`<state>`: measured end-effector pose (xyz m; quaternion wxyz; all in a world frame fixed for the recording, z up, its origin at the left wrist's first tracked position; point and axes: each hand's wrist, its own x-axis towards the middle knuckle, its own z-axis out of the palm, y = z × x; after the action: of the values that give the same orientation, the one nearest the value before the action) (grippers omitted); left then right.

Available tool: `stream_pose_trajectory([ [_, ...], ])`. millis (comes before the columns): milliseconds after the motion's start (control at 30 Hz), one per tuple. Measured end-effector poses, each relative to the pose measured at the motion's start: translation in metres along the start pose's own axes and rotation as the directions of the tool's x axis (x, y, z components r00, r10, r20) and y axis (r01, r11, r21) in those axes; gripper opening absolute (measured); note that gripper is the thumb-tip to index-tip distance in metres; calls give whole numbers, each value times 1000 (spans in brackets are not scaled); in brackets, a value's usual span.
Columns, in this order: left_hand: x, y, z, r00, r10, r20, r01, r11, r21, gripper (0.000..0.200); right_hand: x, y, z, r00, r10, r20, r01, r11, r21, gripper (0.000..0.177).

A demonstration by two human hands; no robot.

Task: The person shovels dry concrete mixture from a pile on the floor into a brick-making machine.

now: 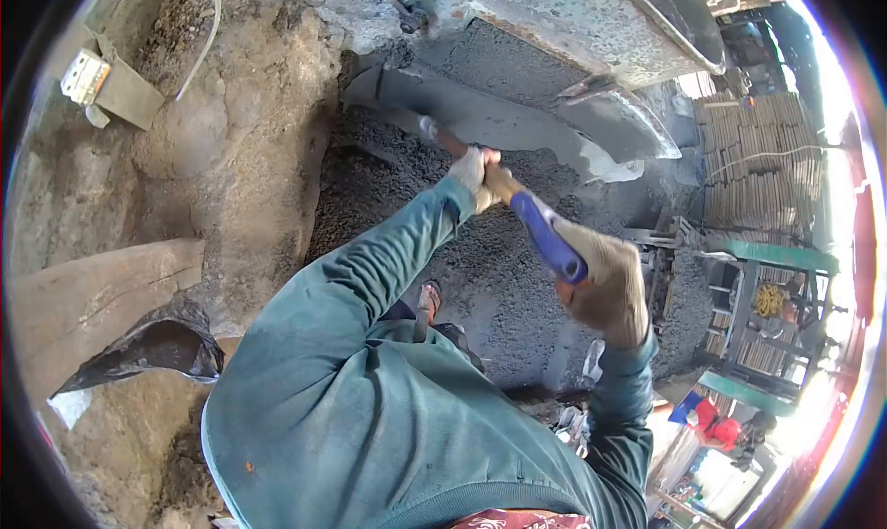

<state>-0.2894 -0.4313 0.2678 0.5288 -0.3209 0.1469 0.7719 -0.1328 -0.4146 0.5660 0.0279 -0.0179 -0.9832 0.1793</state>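
Both my hands wear pale work gloves and hold one shovel, which slants across the view. My left hand is wrapped round the wooden shaft, lower down. At the upper end, my right hand is closed round the blue plastic grip. A metal socket shows at the far end of the shaft, and I cannot make out the blade clearly. Beneath the shaft lies a heap of dark, damp, grainy mix. Just beyond it is a worn metal machine with a hopper holding grey material.
A rough earthen bank rises on the left, with a wooden plank and a black plastic sheet. Stacked flat slabs and a green-edged rack stand right. A person in red is at the lower right.
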Motion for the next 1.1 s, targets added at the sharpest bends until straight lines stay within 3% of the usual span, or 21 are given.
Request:
stream_pose_trajectory([
  [67, 20, 28, 17, 1000, 2, -21, -2, 1000, -2, 18, 25, -1, 4, 1000, -21, -15, 21, 1000, -14, 47],
  [100, 21, 40, 10, 998, -5, 58, 0, 996, 86, 20, 37, 3, 16, 998, -26, -64, 27, 1000, 13, 46],
  [133, 30, 49, -5, 998, 64, -2, -63, 983, 172, 24, 49, 16, 40, 999, -40, -32, 40, 999, -18, 43],
  [167, 31, 58, -23, 999, 16, -32, -8, 970, 242, 26, 56, 30, 75, 999, -40, -2, 40, 998, -45, 39],
  [200, 33, 68, -50, 1000, -6, -30, 18, 923, 385, 21, 57, 32, 110, 993, -1, 119, 1, 1000, -6, 31],
  [233, 45, 87, -89, 999, -26, -21, 33, 855, 517, 22, 49, 24, 133, 955, 80, 284, -63, 996, -67, 40],
  [267, 130, 116, -187, 886, -300, 354, 154, 910, 386, 28, 39, 10, 148, 927, 138, 349, -122, 990, -66, 44],
  [300, 73, 82, -155, 999, -22, -35, 35, 908, 418, 33, 21, -3, 157, 889, 193, 415, -183, 981, -64, 48],
  [367, 44, 47, -177, 993, 41, -115, 12, 903, 429, 20, -32, -6, 171, 878, 194, 437, -264, 959, 106, 52],
  [433, 37, 18, -195, 968, 97, -230, 28, 874, 485, 13, -89, 0, 208, 905, 150, 399, -203, 975, 92, 52],
  [500, 26, -4, -181, 978, 57, -203, 69, 824, 563, 20, -122, -4, 177, 947, 189, 258, -219, 971, 91, 41],
  [633, 29, -31, -138, 977, -56, -208, 146, 881, 451, 30, -183, -17, 96, 932, 361, -46, -354, 929, 113, 34],
  [700, 37, -48, -118, 945, -25, -326, 150, 919, 364, 24, -226, -26, 56, 846, 516, -134, -498, 855, 146, 38],
  [767, 43, -75, -110, 914, 42, -403, 136, 905, 403, 22, -294, -24, 60, 646, 604, -467, -464, 797, 388, 46],
  [800, 43, -94, -108, 896, 66, -439, 152, 883, 443, 21, -328, -20, 74, 541, 648, -537, -397, 759, 516, 41],
  [900, 14, -166, -98, 870, 119, -478, 168, 841, 515, 18, -429, -6, 132, 137, 899, -415, -383, 435, 815, 43],
  [933, 19, -182, -103, 870, 110, -481, 186, 829, 527, 18, -468, 3, 167, 32, 959, -281, -174, 282, 944, 41],
  [967, 23, -198, -112, 866, 100, -489, 206, 821, 533, 18, -502, 9, 198, -32, 993, -116, 55, 118, 991, 39],
  [1000, 31, -205, -121, 872, 93, -481, 212, 814, 540, 14, -519, 11, 217, -102, 992, -72, 202, 91, 975, 40],
  [1033, 6, -232, -104, 886, 193, -421, 117, 786, 606, 17, -535, 14, 233, -163, 987, -12, 254, 54, 966, 38],
  [1100, 3, -251, -101, 946, 187, -265, 14, 793, 610, 22, -560, 16, 272, -189, 980, 61, 337, 6, 941, 34],
])
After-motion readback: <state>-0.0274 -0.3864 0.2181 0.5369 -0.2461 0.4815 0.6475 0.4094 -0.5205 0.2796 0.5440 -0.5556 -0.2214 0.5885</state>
